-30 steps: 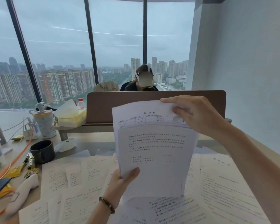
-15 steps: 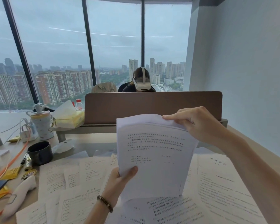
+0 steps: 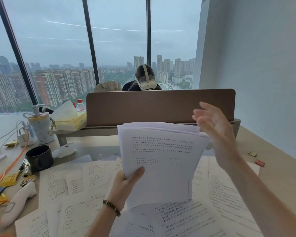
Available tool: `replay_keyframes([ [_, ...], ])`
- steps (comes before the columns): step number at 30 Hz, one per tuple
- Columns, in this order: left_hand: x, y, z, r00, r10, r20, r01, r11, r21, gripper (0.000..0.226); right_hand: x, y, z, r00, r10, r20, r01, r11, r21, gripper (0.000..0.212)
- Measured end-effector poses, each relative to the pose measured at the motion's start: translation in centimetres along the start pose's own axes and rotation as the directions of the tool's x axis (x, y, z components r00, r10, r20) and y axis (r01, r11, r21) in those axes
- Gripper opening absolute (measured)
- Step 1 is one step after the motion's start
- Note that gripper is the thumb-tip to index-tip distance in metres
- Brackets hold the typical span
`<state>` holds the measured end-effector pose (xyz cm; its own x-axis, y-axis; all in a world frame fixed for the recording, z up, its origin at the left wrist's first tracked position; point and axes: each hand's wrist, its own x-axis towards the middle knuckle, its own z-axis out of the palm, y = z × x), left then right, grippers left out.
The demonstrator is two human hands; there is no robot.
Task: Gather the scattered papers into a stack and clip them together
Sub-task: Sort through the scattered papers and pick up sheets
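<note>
My left hand grips the lower left corner of a small stack of printed papers, held upright above the desk. My right hand hovers beside the stack's top right corner, fingers spread and blurred, touching nothing. Several loose printed sheets lie scattered flat on the desk under and around the held stack. A small red clip lies on the desk at the right, with a small yellow-green one just behind it.
A brown desk divider stands behind the papers, with a person in a headset beyond it. At the left are a black mug, a patterned bottle, an orange cable, a white handheld device and yellow packets.
My right hand pushed a sheet down into the stack, then let go and lifted away to the right with fingers spread. The stack sits lower in view.
</note>
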<state>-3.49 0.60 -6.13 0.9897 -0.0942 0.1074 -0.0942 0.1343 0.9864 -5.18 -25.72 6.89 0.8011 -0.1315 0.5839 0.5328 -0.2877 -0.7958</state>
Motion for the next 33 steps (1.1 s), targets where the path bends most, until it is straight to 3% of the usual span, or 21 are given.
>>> replay_keyframes([
  [1, 0.0, 0.0, 0.0, 1.000, -0.001, -0.006, 0.001, 1.000, -0.006, 0.036, -0.7, 1.5, 0.1, 0.994, 0.105, -0.021, -0.103, 0.991, 0.083, 0.062],
  [3, 0.1, -0.1, 0.0, 1.000, -0.005, -0.020, 0.004, 1.000, -0.014, 0.037, -2.5, 5.2, 0.6, 0.965, 0.245, 0.098, -0.257, 0.955, 0.146, 0.082],
  [5, 0.3, -0.1, 0.0, 0.999, -0.010, -0.033, 0.009, 1.000, -0.020, 0.035, -4.7, 7.5, 2.0, 0.955, 0.225, 0.195, -0.265, 0.940, 0.214, 0.071],
  [9, 0.7, 0.3, 0.3, 0.996, -0.024, -0.090, 0.019, 0.998, -0.055, 0.030, -6.7, 8.6, 3.7, 0.947, 0.261, 0.185, -0.318, 0.825, 0.466, 0.099],
  [13, 1.0, 1.3, 0.4, 0.986, -0.038, -0.161, 0.015, 0.990, -0.141, 0.029, -6.5, 8.5, 4.1, 0.949, 0.262, 0.176, -0.315, 0.825, 0.470, 0.106],
  [19, 1.1, 2.5, 0.3, 0.982, -0.071, -0.176, 0.037, 0.981, -0.188, 0.022, -7.2, 8.9, 4.5, 0.944, 0.273, 0.185, -0.318, 0.905, 0.284, 0.086],
  [23, 1.0, 2.9, 0.3, 0.983, -0.086, -0.165, 0.060, 0.986, -0.154, 0.022, -7.2, 8.9, 5.0, 0.945, 0.302, 0.122, -0.315, 0.944, 0.097, 0.037],
  [26, 0.7, 2.9, 0.4, 0.991, -0.068, -0.115, 0.055, 0.992, -0.114, 0.027, -7.1, 9.2, 5.1, 0.922, 0.382, 0.066, -0.387, 0.911, 0.144, 0.016],
  [33, -0.3, 2.5, 0.5, 0.999, 0.042, 0.029, -0.041, 0.999, -0.032, 0.042, -7.6, 8.9, 5.3, 0.903, 0.421, 0.088, -0.428, 0.863, 0.268, 0.029],
])
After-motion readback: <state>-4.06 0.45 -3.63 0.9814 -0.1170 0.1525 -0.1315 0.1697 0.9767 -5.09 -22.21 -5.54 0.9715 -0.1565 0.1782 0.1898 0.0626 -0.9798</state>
